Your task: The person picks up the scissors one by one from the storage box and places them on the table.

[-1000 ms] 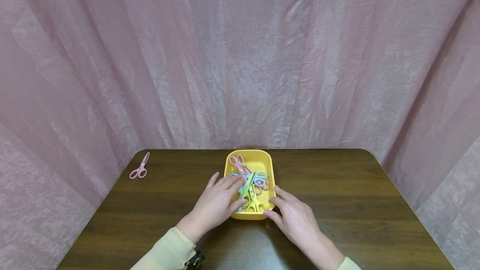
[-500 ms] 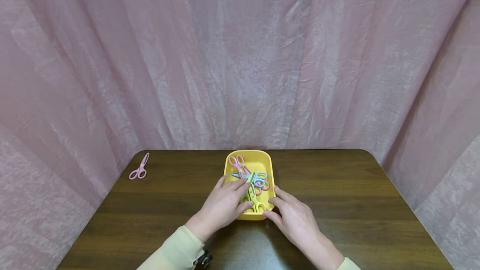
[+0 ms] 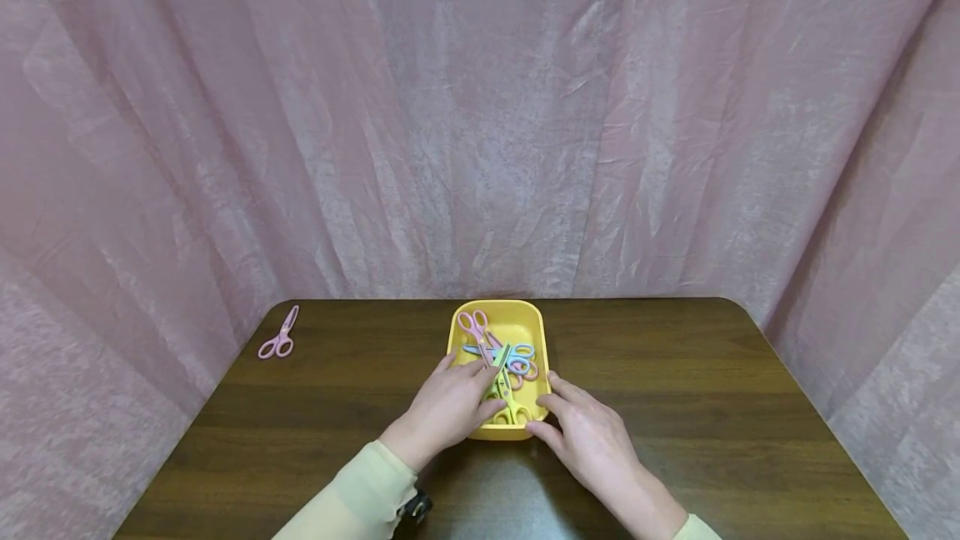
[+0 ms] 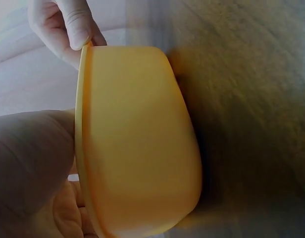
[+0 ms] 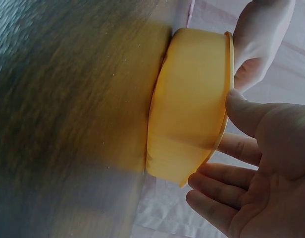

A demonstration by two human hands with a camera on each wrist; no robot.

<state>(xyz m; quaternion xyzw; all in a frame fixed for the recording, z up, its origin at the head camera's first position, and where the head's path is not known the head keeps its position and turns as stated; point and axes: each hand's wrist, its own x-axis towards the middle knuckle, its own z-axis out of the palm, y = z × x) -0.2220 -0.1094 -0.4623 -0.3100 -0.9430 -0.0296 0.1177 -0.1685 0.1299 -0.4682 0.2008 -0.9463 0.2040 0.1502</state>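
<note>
A yellow plastic bin (image 3: 501,434) stands on the table and holds several pairs of small scissors. Pink scissors (image 3: 473,322), blue scissors (image 3: 522,351) and yellow scissors (image 3: 507,394) show in it, with green scissors partly covered. My left hand (image 3: 452,402) reaches over the bin's left side, fingers down among the scissors. Its fingertips are hidden, so whether they grip anything does not show. At the bin's near right corner, my right hand (image 3: 596,436) grips the rim. The right wrist view shows the right thumb (image 5: 239,111) against the rim and the fingers spread along the side.
A lone pair of pink scissors (image 3: 278,343) lies at the far left of the brown wooden table (image 3: 675,373). Behind the table hangs a pink curtain (image 3: 495,123). A black band (image 3: 415,507) sits at the left wrist.
My left hand has shifted a little to the right over the bin, covering more of the green scissors and a blue piece. My right hand has stayed at the corner.
</note>
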